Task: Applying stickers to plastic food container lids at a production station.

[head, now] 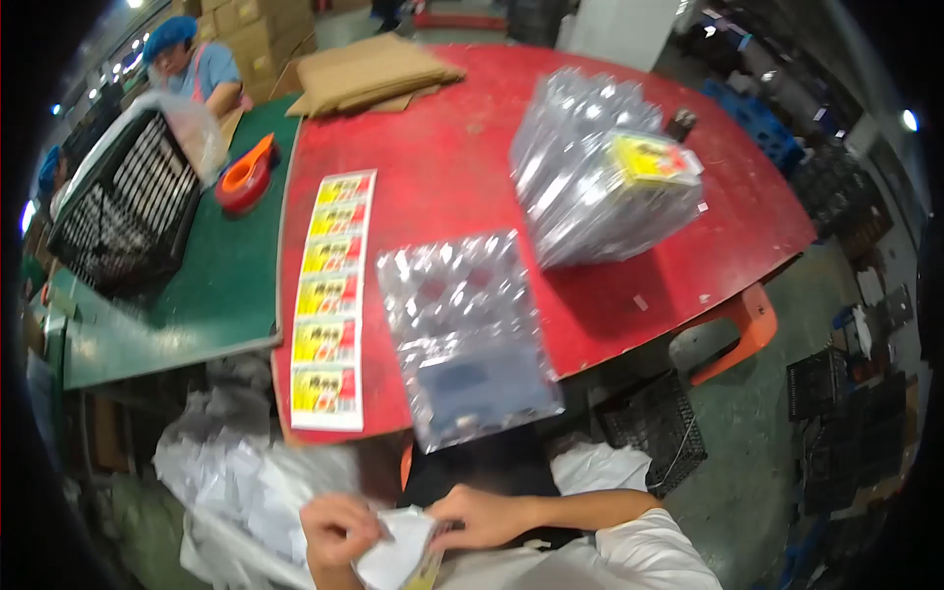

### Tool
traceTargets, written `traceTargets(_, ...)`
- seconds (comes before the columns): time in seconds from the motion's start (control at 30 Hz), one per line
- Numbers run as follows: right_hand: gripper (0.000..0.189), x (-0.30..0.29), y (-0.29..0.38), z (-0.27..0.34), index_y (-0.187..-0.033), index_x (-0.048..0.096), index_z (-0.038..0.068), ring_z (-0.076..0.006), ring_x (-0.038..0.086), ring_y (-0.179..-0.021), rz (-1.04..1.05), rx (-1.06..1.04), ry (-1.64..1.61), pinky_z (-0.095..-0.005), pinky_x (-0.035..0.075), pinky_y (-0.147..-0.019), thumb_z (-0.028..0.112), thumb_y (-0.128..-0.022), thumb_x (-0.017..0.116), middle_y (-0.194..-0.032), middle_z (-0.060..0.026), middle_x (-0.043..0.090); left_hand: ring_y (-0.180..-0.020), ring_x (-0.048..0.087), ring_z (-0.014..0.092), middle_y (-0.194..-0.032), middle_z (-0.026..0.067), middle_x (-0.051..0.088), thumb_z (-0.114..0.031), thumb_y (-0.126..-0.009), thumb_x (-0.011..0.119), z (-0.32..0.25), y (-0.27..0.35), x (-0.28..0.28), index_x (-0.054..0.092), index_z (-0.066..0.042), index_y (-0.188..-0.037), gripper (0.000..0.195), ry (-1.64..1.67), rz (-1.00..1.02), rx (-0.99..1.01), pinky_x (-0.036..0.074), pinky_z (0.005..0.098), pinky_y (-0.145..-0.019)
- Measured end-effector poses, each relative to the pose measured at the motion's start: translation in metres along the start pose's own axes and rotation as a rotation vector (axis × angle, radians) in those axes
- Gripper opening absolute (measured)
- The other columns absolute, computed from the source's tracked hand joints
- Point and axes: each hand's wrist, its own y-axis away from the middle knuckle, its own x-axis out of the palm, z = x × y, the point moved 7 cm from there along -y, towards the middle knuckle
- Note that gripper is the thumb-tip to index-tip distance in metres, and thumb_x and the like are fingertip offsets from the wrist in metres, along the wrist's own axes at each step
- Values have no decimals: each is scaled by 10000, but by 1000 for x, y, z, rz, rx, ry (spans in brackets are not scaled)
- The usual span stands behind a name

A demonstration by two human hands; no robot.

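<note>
Close to my lap, my left hand [339, 527] and my right hand [479, 516] both hold a white paper sheet [398, 542], which has a yellow part at its lower edge. Something small and dark shows at my right fingers; what it is I cannot tell. On the red table [457, 155] before me lies a clear plastic egg tray [472, 324], its near edge at the table's front edge. A strip of yellow and red labels [328, 295] lies to its left. A tall stack of clear plastic trays [590, 177] stands at the back right, with more labels [653, 158] on it.
On the adjoining green table [221, 295] are a black plastic basket [133, 206] and a red and orange tape dispenser [247, 181]. Flattened cardboard [376, 70] lies at the back. A person in a blue cap sits beyond. A bag of white scraps [243, 479] and an orange stool [752, 324] stand below.
</note>
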Motion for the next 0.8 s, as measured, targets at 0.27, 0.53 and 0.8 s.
traceTargets(0.27, 220, -24, 5, -75, -1108, 636, -66, -87, 621, -878, -417, 319, -148, -298, 515, -791, 103, -976, 589, -953, -107, 717, -1034, 634, 324, -1018, 98, 708, 100, -654, 653, 6, -28, 9, 698, -15, -982, 351, -768, 118, 45, 503, 417, -886)
traceTargets(0.53, 199, -7, 10, -102, -1146, 612, -71, -111, 640, -988, -422, 313, -432, -277, 531, -866, 12, -971, 567, -1079, -98, 681, -1064, 629, 395, -1131, 199, 671, -87, -782, 766, 56, 0, 37, 592, -94, -1325, 570, -645, 352, -488, 514, 436, -863)
traceTargets(0.8, 303, -42, 22, -61, -1030, 652, -38, -157, 679, -901, -791, 175, 310, -262, 535, -785, -3, -759, 785, -983, -112, 695, -803, 656, 415, -856, 209, 687, -76, -830, 721, 75, 6, 33, 645, -79, -1186, 364, -690, 228, -491, 519, 452, -681)
